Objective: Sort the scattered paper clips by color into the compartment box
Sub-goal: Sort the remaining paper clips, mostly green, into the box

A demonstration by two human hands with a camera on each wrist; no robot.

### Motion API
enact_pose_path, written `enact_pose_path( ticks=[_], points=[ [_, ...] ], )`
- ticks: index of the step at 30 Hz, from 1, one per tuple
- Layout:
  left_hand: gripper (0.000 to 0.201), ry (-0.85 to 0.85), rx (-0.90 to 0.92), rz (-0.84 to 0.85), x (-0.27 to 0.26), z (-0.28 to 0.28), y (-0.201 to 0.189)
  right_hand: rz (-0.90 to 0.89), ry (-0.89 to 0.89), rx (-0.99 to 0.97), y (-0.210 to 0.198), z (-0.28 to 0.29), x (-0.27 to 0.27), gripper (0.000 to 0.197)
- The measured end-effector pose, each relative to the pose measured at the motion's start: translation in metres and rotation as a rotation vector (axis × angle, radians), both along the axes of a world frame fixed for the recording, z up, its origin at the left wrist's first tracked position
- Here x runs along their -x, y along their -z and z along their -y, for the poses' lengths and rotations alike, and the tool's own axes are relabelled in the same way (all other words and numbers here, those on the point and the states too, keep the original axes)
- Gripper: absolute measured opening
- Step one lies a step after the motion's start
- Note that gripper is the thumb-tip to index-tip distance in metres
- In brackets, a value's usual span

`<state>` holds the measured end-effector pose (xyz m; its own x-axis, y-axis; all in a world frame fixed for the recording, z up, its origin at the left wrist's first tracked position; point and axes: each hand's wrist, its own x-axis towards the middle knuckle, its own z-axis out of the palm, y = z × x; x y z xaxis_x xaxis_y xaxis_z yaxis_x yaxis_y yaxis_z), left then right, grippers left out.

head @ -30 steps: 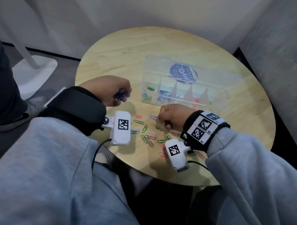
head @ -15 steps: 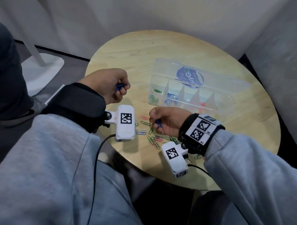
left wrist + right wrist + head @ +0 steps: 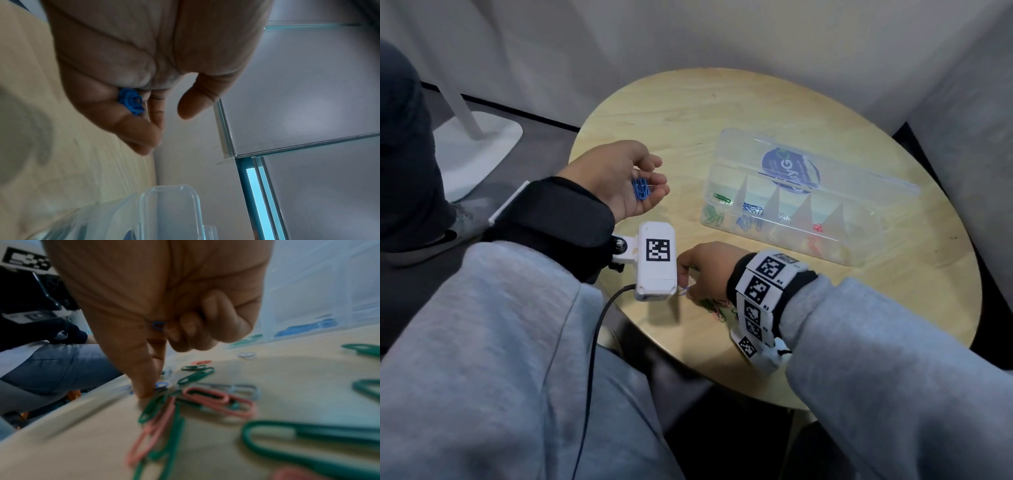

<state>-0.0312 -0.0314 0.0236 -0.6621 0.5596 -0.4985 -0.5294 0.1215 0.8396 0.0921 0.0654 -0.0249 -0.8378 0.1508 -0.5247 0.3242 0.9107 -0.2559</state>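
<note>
- The compartment box (image 3: pixel 866 219) stands open on the round counter (image 3: pixel 688 113), its lid tipped back, and it is partly filled: green clips (image 3: pixel 717 209) in the leftmost cell, blue clips (image 3: pixel 751 214) in the next, something pale in the third, red clips (image 3: pixel 815 233) further right.
- The left hand (image 3: pixel 626 181) is turned palm up, away from the box, fingers loosely cupped around a small bunch of blue paper clips (image 3: pixel 641 188) lying in the palm; nothing is pinched there.
- The right hand (image 3: pixel 700 270) is down at the near edge of the counter, forefinger and thumb closing on another blue clip (image 3: pixel 161 385) at the edge of the scattered pile (image 3: pixel 719 306). The right wrist view also shows a blue loop (image 3: pixel 158 325) tucked under its curled fingers.
- Left on the counter: plenty of green, pink-red and a few pale clips, tangled together beside the right hand.
- My reading: the blues are being gathered now and still need dropping into their cell. The sort looks less than half done, since most colours remain loose on the counter.
</note>
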Motion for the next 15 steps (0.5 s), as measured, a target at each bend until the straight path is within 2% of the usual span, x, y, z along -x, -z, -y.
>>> enact_pose_path(
  ticks=[4, 7, 9, 12, 15],
  points=[
    [0.032, 0.01, -0.07, 0.076, -0.001, 0.001, 0.003, -0.017, -0.035, -0.018, 0.001, -0.003, -0.002, 0.007],
    [0.046, 0.049, -0.055, 0.067, -0.005, -0.004, 0.005, 0.02, -0.027, -0.038, 0.003, -0.004, -0.001, 0.006],
    [0.051, 0.07, -0.028, 0.039, -0.008, -0.007, 0.006, 0.064, -0.018, -0.045, 0.005, -0.004, -0.001, 0.015],
    [0.051, 0.107, -0.021, 0.018, -0.012, -0.01, 0.006, 0.09, 0.032, -0.035, -0.001, -0.012, -0.003, 0.018],
    [0.047, 0.107, -0.028, 0.012, -0.014, -0.013, 0.004, 0.071, 0.164, 0.038, -0.02, -0.034, -0.007, 0.022]
  ],
)
